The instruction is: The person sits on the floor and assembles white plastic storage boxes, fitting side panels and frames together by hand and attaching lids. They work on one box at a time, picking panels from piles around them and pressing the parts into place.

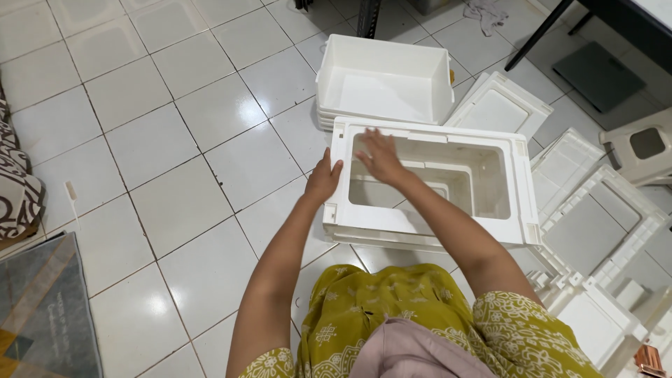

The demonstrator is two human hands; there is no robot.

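While the white plastic frame (427,185) lies flat on the tiled floor (168,140) with its long side running left to right, the left hand (323,178) curls over its left short edge, fingers pressed on the rim, and the right hand (379,155) rests spread inside its opening near that same end; a white bin (383,80) sits just beyond the frame, lids (498,105) to its right

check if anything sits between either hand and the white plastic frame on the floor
Nothing visible does. The left hand already grips the white frame at its left edge, and the right hand reaches inside its opening.
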